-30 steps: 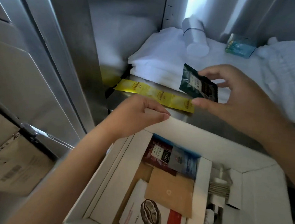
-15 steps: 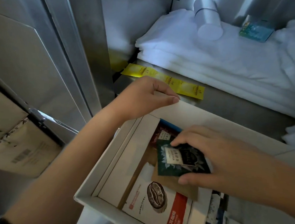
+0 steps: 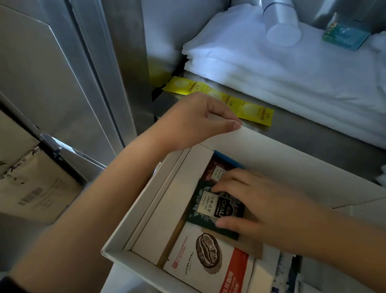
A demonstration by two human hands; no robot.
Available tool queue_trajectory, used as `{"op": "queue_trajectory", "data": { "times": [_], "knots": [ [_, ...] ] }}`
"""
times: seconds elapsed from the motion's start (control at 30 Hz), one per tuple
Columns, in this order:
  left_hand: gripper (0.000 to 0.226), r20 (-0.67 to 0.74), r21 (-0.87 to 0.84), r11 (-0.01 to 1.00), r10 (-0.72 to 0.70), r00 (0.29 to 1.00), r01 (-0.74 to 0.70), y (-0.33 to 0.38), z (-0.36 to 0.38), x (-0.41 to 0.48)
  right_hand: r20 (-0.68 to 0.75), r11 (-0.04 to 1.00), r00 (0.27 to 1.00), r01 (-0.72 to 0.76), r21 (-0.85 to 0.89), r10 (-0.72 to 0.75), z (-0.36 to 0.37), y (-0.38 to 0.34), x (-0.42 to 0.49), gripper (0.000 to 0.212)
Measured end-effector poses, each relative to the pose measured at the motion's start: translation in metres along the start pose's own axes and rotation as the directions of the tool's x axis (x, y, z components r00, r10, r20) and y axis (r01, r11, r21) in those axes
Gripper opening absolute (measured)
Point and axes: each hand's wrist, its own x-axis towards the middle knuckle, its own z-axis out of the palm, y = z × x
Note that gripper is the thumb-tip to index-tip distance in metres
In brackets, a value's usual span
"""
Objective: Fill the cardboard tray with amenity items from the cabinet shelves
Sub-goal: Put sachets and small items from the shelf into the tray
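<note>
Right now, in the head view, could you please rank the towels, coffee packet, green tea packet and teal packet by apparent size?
1. towels
2. coffee packet
3. green tea packet
4. teal packet, farther away, so unsure

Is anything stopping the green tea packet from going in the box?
Nothing visible. The green tea packet already lies inside the cardboard tray, held by the right hand, on top of a red tea packet and a brown sachet. The left hand grips the tray's rim.
</note>
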Motion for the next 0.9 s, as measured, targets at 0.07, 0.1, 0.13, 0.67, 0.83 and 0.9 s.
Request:
{"op": "queue_trajectory", "data": {
  "times": [0.07, 0.1, 0.13, 0.67, 0.83, 0.9],
  "knots": [
    [0.012, 0.001, 0.002, 1.000, 0.003, 1.000, -0.003, 0.000, 0.000, 0.000, 0.037, 0.995, 0.996, 0.085, -0.054, -0.083, 0.000, 0.004, -0.002, 0.057],
    [0.012, 0.003, 0.004, 1.000, 0.002, 1.000, -0.002, 0.001, 0.000, 0.000, 0.061, 0.988, 0.991, 0.127, -0.085, -0.122, 0.000, 0.005, -0.003, 0.054],
    [0.012, 0.005, 0.004, 1.000, 0.000, 1.000, 0.000, 0.001, 0.000, 0.000, 0.088, 0.981, 0.985, 0.160, -0.108, -0.151, 0.000, 0.006, -0.004, 0.051],
    [0.010, 0.018, -0.002, 1.000, -0.001, 1.000, 0.001, -0.001, 0.000, 0.001, 0.220, 0.960, 0.952, 0.245, -0.137, -0.211, 0.019, 0.008, -0.002, 0.052],
    [0.009, 0.015, -0.011, 1.000, 0.005, 1.000, -0.004, -0.001, 0.000, 0.000, 0.241, 0.964, 0.948, 0.240, -0.119, -0.206, 0.017, 0.008, -0.002, 0.054],
    [0.009, 0.013, -0.008, 1.000, 0.004, 1.000, -0.003, -0.001, 0.000, 0.000, 0.241, 0.963, 0.948, 0.243, -0.117, -0.210, 0.016, 0.008, -0.002, 0.054]
  ]
}}
